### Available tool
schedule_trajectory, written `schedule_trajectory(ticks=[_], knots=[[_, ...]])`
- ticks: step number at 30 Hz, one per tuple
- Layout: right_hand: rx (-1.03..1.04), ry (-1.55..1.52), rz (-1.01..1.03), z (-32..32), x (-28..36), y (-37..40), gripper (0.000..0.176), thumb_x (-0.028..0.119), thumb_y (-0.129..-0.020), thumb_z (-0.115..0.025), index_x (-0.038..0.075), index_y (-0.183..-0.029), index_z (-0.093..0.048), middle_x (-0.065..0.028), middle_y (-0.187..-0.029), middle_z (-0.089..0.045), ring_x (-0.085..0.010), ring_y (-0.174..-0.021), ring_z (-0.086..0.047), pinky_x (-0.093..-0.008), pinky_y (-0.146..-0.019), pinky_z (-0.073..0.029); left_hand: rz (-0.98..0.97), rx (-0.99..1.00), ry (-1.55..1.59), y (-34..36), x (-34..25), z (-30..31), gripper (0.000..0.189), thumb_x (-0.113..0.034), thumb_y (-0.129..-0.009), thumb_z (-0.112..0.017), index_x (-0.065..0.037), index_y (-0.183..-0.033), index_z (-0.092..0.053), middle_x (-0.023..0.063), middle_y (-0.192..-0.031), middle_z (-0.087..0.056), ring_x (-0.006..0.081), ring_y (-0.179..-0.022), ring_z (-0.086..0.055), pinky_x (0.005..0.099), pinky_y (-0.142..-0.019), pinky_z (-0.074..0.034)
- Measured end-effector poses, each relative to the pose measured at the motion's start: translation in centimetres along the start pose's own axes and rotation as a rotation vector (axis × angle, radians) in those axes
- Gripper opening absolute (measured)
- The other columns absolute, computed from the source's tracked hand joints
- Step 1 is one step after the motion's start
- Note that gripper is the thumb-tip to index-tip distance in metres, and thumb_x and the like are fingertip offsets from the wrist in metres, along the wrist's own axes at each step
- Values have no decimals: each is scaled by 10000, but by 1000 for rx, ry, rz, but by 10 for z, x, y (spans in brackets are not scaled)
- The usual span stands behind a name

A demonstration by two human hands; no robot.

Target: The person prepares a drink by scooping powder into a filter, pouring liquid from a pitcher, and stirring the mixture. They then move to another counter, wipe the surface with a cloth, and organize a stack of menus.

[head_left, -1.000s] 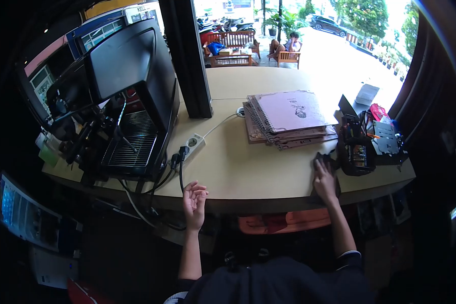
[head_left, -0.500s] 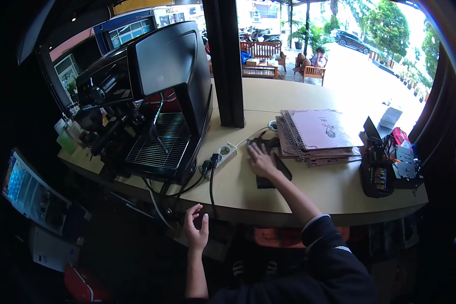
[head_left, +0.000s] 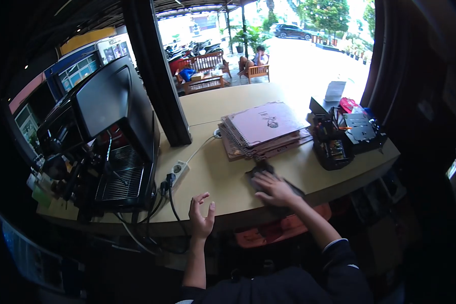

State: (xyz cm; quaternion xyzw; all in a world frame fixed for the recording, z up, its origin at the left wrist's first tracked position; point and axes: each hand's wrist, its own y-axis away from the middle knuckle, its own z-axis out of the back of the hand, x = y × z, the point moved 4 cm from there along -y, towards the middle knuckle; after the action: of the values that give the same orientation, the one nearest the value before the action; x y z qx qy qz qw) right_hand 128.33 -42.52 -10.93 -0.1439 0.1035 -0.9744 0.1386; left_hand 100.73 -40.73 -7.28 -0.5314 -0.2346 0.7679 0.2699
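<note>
My right hand (head_left: 274,188) lies flat with fingers stretched on a black cloth (head_left: 262,168), close to the front edge of the wooden counter (head_left: 207,152). Part of the cloth is hidden under the palm, and a dark edge of it shows to the right of the fingers. Just behind stands a stack of pink spiral-bound menus (head_left: 268,124). My left hand (head_left: 202,218) hovers in front of the counter edge, fingers curved and apart from the thumb, with nothing in it.
A black espresso machine (head_left: 121,126) stands at the left. Near it lies a white power strip (head_left: 177,174) with black plugs and cables. A dark post (head_left: 157,76) rises from the counter. At the right sits a black organizer (head_left: 334,152); a person (head_left: 258,58) sits outside.
My right hand has slid the black cloth toward the counter's front edge, in front of the menus. The view has turned right; my left hand keeps its curved pose.
</note>
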Motion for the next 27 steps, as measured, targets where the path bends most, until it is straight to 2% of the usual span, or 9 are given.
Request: schedule_trajectory(ticks=[3, 4, 9, 17, 20, 21, 23, 24, 27], knots=[[-289, -110, -403, 19, -96, 51, 607, 473, -878, -464, 105, -1356, -398, -110, -1443, -324, -336, -1332, -276, -566, -1061, -191, -9, 47, 34, 0, -3, -12, 272, -114, -827, -597, -20, -1076, -543, 118, -1036, -598, 257, -962, -570, 352, -808, -450], [-241, 130, -593, 27, -106, 64, 602, 452, -891, -426, 97, -1373, -373, -113, -1459, -291, -324, -1353, -231, -567, -1073, -155, -12, 50, 35, 0, -4, -12, 272, -114, -827, -597, -20, -1076, -543, 118, -1036, -598, 257, -962, -570, 352, -808, -450], [-246, 258, -836, 11, -76, 55, 574, 404, -910, -363, 87, -1388, -347, -100, -1467, -279, -335, -1364, -200, -600, -1061, -136, 37, 45, 53, 8, 2, 2, 273, -117, -831, -595, -19, -1079, -538, 114, -1046, -599, 230, -969, -578, 338, -804, -460], [-129, 73, -49, -45, 94, -45, 452, 284, -894, -447, 118, -1315, -437, -96, -1413, -373, -330, -1311, -327, -644, -994, -240, 129, -10, 114, 28, 27, 22, 273, -113, -839, -587, -16, -1087, -530, 103, -1055, -587, 199, -966, -568, 312, -817, -449], [-88, -260, 191, -55, 129, -64, 353, 273, -908, -469, 82, -1197, -539, -141, -1235, -542, -357, -1220, -431, -552, -1014, -295, 149, -26, 148, 33, 31, 27, 261, -102, -837, -590, -13, -1076, -530, 108, -1040, -590, 199, -931, -573, 312, -799, -454], [-87, -262, 189, -54, 132, -63, 353, 273, -908, -469, 82, -1197, -539, -141, -1235, -542, -357, -1220, -431, -552, -1014, -295, 163, -33, 171, 34, 32, 30, 255, -94, -840, -586, -13, -1075, -531, 106, -1031, -586, 196, -932, -573, 309, -801, -456], [6, -538, 124, -56, 136, -59, 307, 246, -924, -480, 22, -1112, -574, -175, -1102, -592, -374, -1100, -512, -456, -955, -392, 186, -51, 225, 40, 41, 38, 242, -69, -849, -572, -6, -1079, -529, 100, -1007, -575, 184, -919, -575, 294, -806, -460], [-60, -616, 92, -52, 133, -56, 265, 222, -927, -489, -3, -1031, -581, -211, -934, -601, -393, -934, -559, -402, -826, -453, 190, -48, 222, 40, 42, 44, 242, -69, -849, -572, -6, -1079, -529, 100, -1007, -575, 184, -919, -575, 294, -806, -460], [-49, -736, 42, -36, 118, -65, 253, 216, -930, -493, -28, -918, -556, -211, -780, -581, -356, -722, -562, -383, -674, -440, 194, -77, 210, 41, 46, 64, 248, -63, -854, -565, 20, -1083, -518, 106, -1005, -572, 170, -897, -577, 278, -802, -462]])
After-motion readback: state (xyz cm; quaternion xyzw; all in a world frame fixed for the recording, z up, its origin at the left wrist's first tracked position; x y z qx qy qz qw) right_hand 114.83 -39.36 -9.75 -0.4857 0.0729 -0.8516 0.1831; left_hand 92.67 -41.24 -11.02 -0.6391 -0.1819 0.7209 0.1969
